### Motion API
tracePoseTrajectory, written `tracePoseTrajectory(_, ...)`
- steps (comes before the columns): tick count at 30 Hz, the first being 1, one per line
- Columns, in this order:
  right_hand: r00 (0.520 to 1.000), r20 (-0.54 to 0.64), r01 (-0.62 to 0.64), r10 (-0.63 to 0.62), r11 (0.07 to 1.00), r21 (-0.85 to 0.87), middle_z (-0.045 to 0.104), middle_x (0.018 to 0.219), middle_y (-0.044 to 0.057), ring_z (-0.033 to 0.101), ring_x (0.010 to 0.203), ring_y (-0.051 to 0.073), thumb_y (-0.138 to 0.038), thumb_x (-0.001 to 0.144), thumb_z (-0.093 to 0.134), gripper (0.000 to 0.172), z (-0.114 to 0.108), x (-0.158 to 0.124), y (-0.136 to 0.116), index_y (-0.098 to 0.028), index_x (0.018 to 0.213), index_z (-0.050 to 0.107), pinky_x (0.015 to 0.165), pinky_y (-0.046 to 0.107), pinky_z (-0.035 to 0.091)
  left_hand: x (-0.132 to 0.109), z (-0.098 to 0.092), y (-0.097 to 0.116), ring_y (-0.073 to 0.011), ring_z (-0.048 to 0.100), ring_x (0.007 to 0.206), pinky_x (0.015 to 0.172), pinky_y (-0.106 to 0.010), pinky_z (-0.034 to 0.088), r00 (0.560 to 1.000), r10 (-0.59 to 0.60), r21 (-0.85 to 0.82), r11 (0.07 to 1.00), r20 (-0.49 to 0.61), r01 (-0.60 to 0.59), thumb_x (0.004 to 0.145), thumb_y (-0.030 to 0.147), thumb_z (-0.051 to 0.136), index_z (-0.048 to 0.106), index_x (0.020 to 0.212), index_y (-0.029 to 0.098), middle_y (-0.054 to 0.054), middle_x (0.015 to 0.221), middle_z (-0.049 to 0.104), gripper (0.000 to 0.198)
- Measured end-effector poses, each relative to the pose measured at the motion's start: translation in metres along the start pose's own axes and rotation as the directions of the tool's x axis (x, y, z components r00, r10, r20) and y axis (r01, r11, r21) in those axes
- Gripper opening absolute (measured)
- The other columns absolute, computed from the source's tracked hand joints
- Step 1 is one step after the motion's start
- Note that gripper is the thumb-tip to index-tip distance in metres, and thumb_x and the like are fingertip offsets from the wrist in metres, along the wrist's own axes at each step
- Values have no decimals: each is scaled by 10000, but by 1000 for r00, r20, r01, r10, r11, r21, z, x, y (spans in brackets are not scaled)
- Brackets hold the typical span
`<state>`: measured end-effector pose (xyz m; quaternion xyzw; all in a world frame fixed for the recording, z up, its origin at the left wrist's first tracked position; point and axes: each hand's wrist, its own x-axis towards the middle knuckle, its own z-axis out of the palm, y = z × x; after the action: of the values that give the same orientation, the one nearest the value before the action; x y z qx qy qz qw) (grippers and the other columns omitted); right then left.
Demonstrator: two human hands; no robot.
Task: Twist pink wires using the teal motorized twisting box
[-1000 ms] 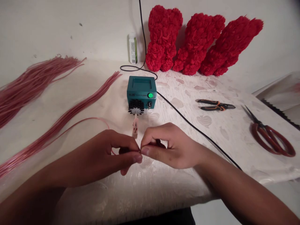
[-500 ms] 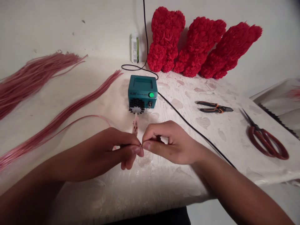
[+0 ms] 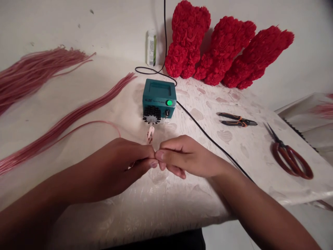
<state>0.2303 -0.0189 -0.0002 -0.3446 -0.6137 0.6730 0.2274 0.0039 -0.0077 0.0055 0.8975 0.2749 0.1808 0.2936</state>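
My left hand (image 3: 117, 166) is closed, thumb and forefinger pinching the end of a thin pink cord (image 3: 100, 122) that loops behind it. Meeting it fingertip to fingertip, my right hand (image 3: 187, 156) is closed in a pinch at the same spot; the bit of cord between them is mostly hidden. Just beyond the hands, a pale pink clip (image 3: 150, 133) sticks out from the black-bristled hub (image 3: 152, 115) of a small teal electric machine (image 3: 159, 93) with a lit green button. A long bundle of pink cords (image 3: 78, 113) lies to the left.
A thicker pink cord bundle (image 3: 39, 71) lies at the far left. Behind stand a white-green bottle (image 3: 151, 48) and three red flower-covered figures (image 3: 188, 40). Orange-black pliers (image 3: 238, 119) and red-handled scissors (image 3: 291, 158) lie right. A black cable (image 3: 213, 137) crosses the patterned tablecloth (image 3: 156, 215).
My fingertips have closed together, covering the small piece of cord that showed between them. My right hand's lower fingers now extend below its thumb. The view has shifted slightly.
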Motion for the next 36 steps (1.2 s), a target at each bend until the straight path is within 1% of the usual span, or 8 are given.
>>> tracePoseTrajectory(6,996,-67,62,-57,996,66,514,505,-81,455,400,41,-357,948,652,299,0,3,2,-152,736,603,387,151,356,-2,1,-3,-61,447,495,506,-195,340,997,44,66,997,-71,-39,1014,248,494,505,686,181,71,580,532,335)
tracePoseTrajectory(11,994,-95,74,-61,987,139,528,502,-85,457,379,35,-296,960,617,264,-2,4,3,-157,738,596,390,146,354,3,1,-5,-91,470,536,548,-231,356,965,205,248,955,-161,-162,1036,236,460,576,772,175,44,619,551,295)
tracePoseTrajectory(14,991,-126,67,-45,981,181,525,491,-84,454,366,41,-308,944,628,274,-4,6,3,-164,717,575,376,152,341,4,1,-6,-118,500,578,568,-254,362,943,284,334,918,-171,-216,1029,190,448,610,839,181,17,662,590,250)
tracePoseTrajectory(19,977,-213,50,-5,976,210,537,486,-68,469,354,61,-408,967,543,343,-6,9,5,-168,726,591,361,172,331,2,0,-6,-136,492,602,583,-274,354,932,314,432,877,-182,-212,1005,139,463,609,850,205,8,675,590,222)
tracePoseTrajectory(22,986,-155,-35,60,987,158,542,479,-52,485,363,66,-523,981,505,461,-4,8,4,-151,739,630,366,174,347,3,0,-7,-133,492,591,571,-275,359,912,369,481,841,-177,-247,976,100,495,611,839,190,19,652,573,201)
tracePoseTrajectory(24,992,-103,-62,78,987,150,534,481,-59,488,372,63,-507,968,552,436,-2,8,2,-152,724,619,375,169,366,4,1,-8,-134,506,595,580,-277,372,905,388,508,823,-173,-256,969,92,498,607,835,188,24,650,577,197)
tracePoseTrajectory(28,996,-85,-10,26,984,178,523,492,-79,479,379,50,-379,955,617,330,1,7,2,-162,708,589,386,154,373,5,5,-8,-143,542,624,596,-287,389,909,379,529,814,-173,-239,977,104,497,593,827,185,14,682,613,196)
tracePoseTrajectory(36,996,-85,39,-26,987,157,523,514,-84,478,407,39,-282,973,588,264,1,6,3,-160,739,597,423,147,377,4,8,-2,-100,446,538,528,-272,321,941,233,353,926,-247,-136,955,170,543,526,776,197,49,634,537,181)
